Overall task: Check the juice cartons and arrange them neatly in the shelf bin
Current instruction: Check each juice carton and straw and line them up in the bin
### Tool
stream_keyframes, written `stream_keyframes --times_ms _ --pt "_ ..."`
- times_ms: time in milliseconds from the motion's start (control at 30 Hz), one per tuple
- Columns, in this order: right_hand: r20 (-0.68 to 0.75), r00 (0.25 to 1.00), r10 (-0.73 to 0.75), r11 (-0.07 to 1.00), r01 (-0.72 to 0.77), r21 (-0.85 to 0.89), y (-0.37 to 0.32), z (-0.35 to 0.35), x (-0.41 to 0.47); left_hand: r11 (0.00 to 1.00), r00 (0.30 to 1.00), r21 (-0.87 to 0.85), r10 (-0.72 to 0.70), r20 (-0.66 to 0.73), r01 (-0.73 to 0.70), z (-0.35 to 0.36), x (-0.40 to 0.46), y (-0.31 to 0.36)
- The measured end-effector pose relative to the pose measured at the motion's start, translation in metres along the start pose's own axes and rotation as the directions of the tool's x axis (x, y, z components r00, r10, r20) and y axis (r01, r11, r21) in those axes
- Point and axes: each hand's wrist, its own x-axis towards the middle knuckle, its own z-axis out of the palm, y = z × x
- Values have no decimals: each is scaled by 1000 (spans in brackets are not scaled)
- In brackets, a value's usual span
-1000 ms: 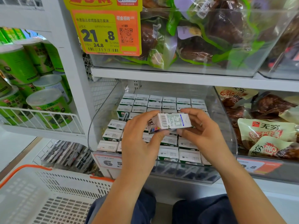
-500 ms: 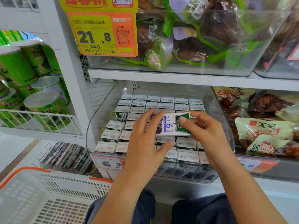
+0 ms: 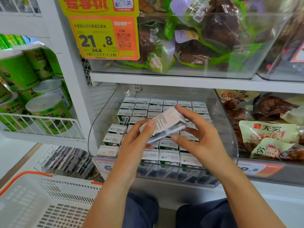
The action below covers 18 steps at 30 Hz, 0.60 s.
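Juice carton (image 3: 164,125) tilted, held above clear shelf bin (image 3: 230,137), over rows of upright cartons (image 3: 156,106). Left hand (image 3: 136,143) grasping carton's near end, thumb on printed side; right hand (image 3: 197,137) gripping far end, fingers curled round top, thumb beneath. Step in hand, by judgement: inspecting print. Next: turning carton upright, lowering into gap left of middle, matching neighbours. Basket (image 3: 41,199) at lower left.
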Motion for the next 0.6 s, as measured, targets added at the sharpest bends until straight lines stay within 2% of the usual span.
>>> stream_keyframes --times_ms 100,200,233,300,367,433,467,533,600 --pt "-56 998 -6 1000 6 -3 -1 2 0 996 1000 85 13 2 -13 3 -1 4" --pt "-125 992 -35 999 31 -38 1 7 -1 960 984 249 152 -88 -126 1 -5 1" --pt "-146 988 -44 998 37 -50 2 9 -1 921 959 349 240 -152 -175 -2 -8 0" --pt "-190 980 -56 995 38 -97 4 12 -1 810 857 548 421 -297 -208 -14 -12 -4" --pt "-237 970 -63 990 31 -138 7 14 1 775 742 612 501 -445 -156 -32 -15 -9" --pt "-271 958 -89 984 43 -172 9 19 6 816 666 573 467 -582 -71 -48 -16 -14" --pt "-280 955 -100 982 50 -183 10 23 10 847 656 531 415 -631 -25 -54 -16 -16" --pt "-274 957 -90 985 45 -166 12 33 22 901 692 432 285 -663 42 -62 -14 -20" --pt "-230 969 -90 981 47 -186 14 47 37 939 742 341 193 -642 51 -66 -11 -21"
